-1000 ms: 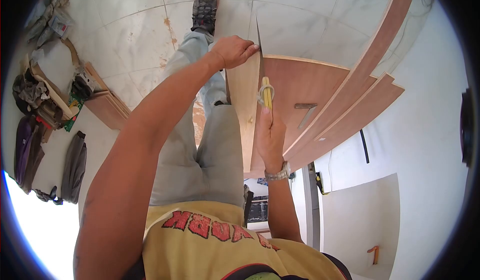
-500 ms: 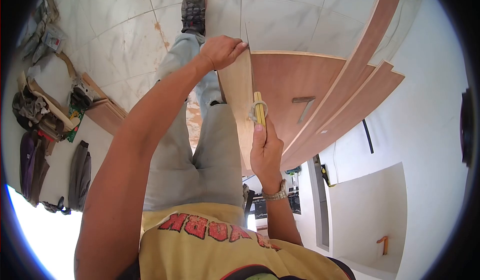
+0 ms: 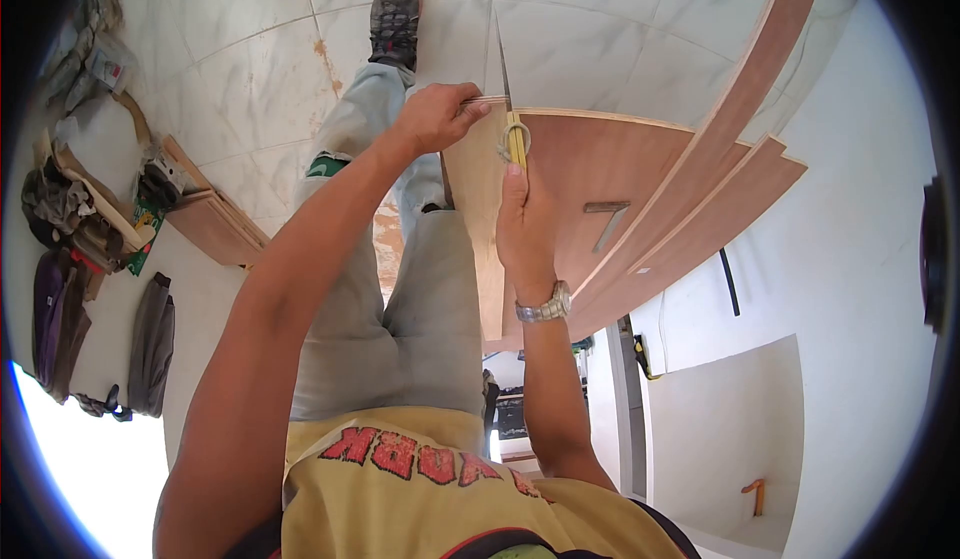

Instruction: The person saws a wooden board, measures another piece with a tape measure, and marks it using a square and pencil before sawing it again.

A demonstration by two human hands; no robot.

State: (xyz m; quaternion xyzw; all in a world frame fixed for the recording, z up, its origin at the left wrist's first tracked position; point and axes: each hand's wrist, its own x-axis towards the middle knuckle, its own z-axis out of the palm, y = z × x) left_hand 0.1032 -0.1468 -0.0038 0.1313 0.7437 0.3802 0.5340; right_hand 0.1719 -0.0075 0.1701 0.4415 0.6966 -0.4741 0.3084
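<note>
My right hand [image 3: 527, 221] is wrapped around the yellow handle of a hand saw [image 3: 517, 142], with a pale loop of cord around the handle. The saw's thin blade, seen nearly edge-on, points away past the far edge of a plywood sheet [image 3: 565, 174]. At that edge my left hand [image 3: 440, 119] grips a lighter plywood strip [image 3: 470, 184], just left of the blade. To the right, a try square [image 3: 607, 221] lies on the sheet.
Long plywood strips [image 3: 715, 134] lie across the sheet's right side. One shoe [image 3: 396, 24] stands on the tiled floor [image 3: 570, 54]. Wood offcuts [image 3: 215, 227] and hanging clothes [image 3: 152, 349] are at left. A white wall [image 3: 850, 259] rises at right.
The saw and my right hand have moved forward, away from my body, so more blade reaches beyond the far edge. My left hand stays at the edge, its fingers slightly shifted.
</note>
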